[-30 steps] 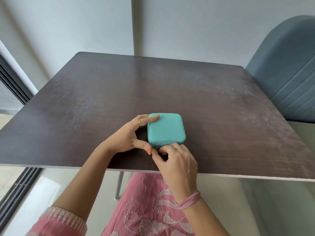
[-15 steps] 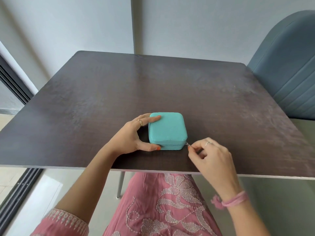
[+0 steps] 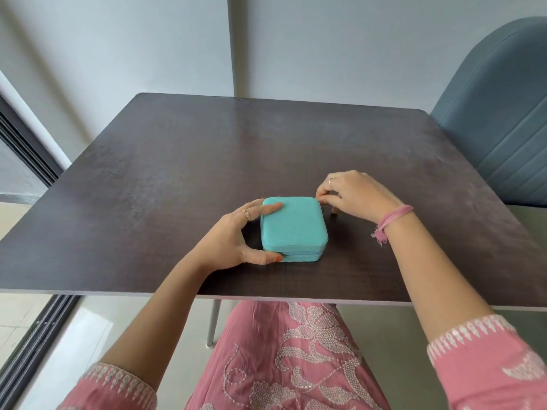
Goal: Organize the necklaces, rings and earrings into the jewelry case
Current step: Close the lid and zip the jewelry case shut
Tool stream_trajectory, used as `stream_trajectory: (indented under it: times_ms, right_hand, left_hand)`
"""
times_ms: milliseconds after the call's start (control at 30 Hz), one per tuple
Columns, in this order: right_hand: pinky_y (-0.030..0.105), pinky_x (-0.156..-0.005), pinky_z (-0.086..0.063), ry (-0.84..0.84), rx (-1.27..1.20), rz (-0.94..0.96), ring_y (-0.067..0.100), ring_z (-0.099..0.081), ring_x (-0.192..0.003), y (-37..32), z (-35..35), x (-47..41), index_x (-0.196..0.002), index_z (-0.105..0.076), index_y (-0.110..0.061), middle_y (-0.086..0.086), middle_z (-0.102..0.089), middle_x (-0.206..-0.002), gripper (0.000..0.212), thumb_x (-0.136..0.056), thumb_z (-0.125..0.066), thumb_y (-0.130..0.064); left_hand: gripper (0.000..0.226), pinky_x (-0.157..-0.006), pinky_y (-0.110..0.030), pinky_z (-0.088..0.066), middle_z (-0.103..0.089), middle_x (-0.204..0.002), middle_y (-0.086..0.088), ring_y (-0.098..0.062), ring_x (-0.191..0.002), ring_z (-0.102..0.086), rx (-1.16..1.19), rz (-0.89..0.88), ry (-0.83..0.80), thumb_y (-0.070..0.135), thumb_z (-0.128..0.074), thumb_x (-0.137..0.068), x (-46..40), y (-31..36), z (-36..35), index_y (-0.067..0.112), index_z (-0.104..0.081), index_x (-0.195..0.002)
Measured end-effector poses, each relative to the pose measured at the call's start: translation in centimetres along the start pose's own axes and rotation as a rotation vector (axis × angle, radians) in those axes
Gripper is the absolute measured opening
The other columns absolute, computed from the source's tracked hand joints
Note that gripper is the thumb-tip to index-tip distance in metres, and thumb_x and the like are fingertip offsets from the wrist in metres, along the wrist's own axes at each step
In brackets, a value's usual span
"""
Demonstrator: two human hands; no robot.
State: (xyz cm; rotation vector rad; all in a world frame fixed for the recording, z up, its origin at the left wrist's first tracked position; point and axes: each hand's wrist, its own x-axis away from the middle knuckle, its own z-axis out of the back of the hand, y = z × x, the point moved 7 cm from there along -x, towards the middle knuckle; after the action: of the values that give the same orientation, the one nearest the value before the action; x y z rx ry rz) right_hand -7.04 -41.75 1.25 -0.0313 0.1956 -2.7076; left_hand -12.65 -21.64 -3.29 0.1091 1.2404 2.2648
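Note:
A small square turquoise jewelry case (image 3: 293, 229) lies with its lid down on the dark table, near the front edge. My left hand (image 3: 236, 241) grips the case's left side, forefinger along the top and thumb against the front zipper seam. My right hand (image 3: 346, 193) sits at the case's far right corner, its thumb and fingers pinched together there, apparently on the zipper pull, which is hidden by the fingers. No necklaces, rings or earrings lie loose in view; each hand wears a ring.
The dark wooden table (image 3: 207, 161) carries nothing but the case. A blue upholstered chair (image 3: 497, 113) stands at the right, past the table's edge. A wall runs behind and a window frame (image 3: 26, 152) at the left.
My right hand has travelled from the case's front side round the front right corner to the far right corner, pinching as it went. The left hand has kept its hold.

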Motion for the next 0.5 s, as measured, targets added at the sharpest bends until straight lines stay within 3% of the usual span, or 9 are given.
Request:
stream_trajectory:
  times_ms: [167, 367, 500]
  right_hand:
    - [0.016, -0.061, -0.039, -0.11, 0.026, 0.1, 0.002, -0.066, -0.063, -1.5, 0.3, -2.0, -0.087, -0.069, -0.025, -0.012, -0.062, -0.091, 0.018, -0.094, -0.052, -0.026]
    - [0.022, -0.07, -0.046, -0.135, 0.078, 0.173, 0.003, -0.062, -0.068, -2.7, 1.2, -3.0, -0.093, -0.072, -0.026, -0.016, -0.062, -0.08, 0.013, -0.093, -0.059, -0.027]
    - [0.02, -0.071, -0.055, 0.088, -0.331, -0.017, 0.001, -0.068, -0.07, -1.3, 1.2, -1.2, -0.107, -0.07, -0.021, -0.007, -0.071, -0.092, 0.018, -0.091, -0.064, -0.023]
  left_hand:
    - [0.083, -0.114, -0.04, -0.032, -0.038, -0.147, 0.014, -0.004, -0.135, -0.038, -0.001, 0.008, -0.017, 0.05, -0.08, -0.063, -0.1, -0.2, 0.0, 0.044, -0.041, -0.137]
    - [0.084, -0.113, -0.04, -0.034, -0.039, -0.145, 0.015, -0.004, -0.134, -0.039, 0.009, 0.006, -0.017, 0.049, -0.08, -0.063, 0.0, 0.3, 0.0, 0.04, -0.042, -0.138]
    - [0.097, -0.117, -0.039, -0.026, -0.026, -0.155, 0.01, -0.001, -0.142, -0.022, -0.014, 0.04, -0.004, 0.06, -0.076, -0.062, 0.7, 0.4, -0.1, 0.044, -0.026, -0.144]
